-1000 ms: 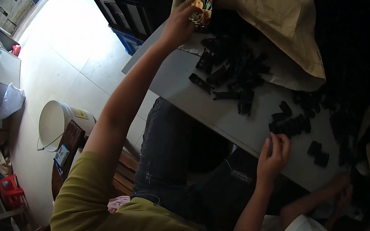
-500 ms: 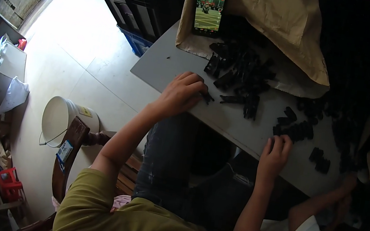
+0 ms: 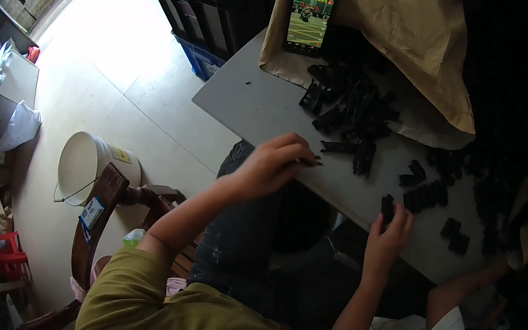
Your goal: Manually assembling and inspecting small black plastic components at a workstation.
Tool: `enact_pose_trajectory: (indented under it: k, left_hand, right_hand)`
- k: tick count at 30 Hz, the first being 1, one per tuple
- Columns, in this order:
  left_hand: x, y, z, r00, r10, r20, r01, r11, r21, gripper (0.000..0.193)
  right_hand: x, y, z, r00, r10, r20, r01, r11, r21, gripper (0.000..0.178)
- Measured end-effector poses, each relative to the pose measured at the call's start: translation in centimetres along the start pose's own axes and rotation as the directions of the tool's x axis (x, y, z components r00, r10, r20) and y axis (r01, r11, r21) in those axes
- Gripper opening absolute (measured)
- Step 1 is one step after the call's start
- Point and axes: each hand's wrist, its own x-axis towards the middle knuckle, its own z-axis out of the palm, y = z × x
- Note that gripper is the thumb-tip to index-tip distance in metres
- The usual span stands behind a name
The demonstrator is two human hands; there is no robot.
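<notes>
At the table's near edge, my left hand is closed, with dark tips of a small black piece showing at its fingertips; most of that piece is hidden. Farther right, my right hand grips a black plastic part that stands up between thumb and fingers. Beyond my left hand spreads a pile of black plastic parts. A row of similar black parts lies just past my right hand, and a few more black parts sit to its right.
A lit phone leans on brown paper at the back of the grey table. Black crates stand behind left. A white bucket and a wooden chair are at left. Another person's arm reaches in at right.
My left hand has drawn back toward me and slightly right, to the table edge. My right hand now holds a black part upright. The whole view has shifted slightly.
</notes>
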Motion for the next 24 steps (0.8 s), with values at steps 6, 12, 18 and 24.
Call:
enact_pose_trajectory:
  k: [6, 12, 18, 24]
  left_hand:
    - [1.6, 1.0, 4.7, 0.932, -0.232, 0.28, 0.333, 0.855, -0.399, 0.014]
    - [2.0, -0.6, 7.6, 0.914, -0.237, 0.33, 0.401, 0.649, -0.646, 0.015]
    - [2.1, 0.0, 8.9, 0.932, -0.293, 0.215, 0.36, 0.829, -0.429, 0.017]
    - [2.2, 1.2, 8.4, 0.938, -0.29, 0.188, 0.339, 0.876, -0.342, 0.019]
  right_hand:
    - [0.6, 0.1, -0.1, 0.998, 0.037, 0.056, -0.032, 0.996, -0.08, 0.033]
    - [0.6, 1.1, 0.0, 0.99, 0.13, 0.049, -0.134, 0.985, 0.112, 0.032]
    - [-0.2, -2.2, -0.8, 0.997, 0.049, 0.065, -0.072, 0.907, 0.415, 0.033]
    - [0.2, -3.1, -0.4, 0.979, -0.18, 0.091, 0.162, 0.97, 0.179, 0.034]
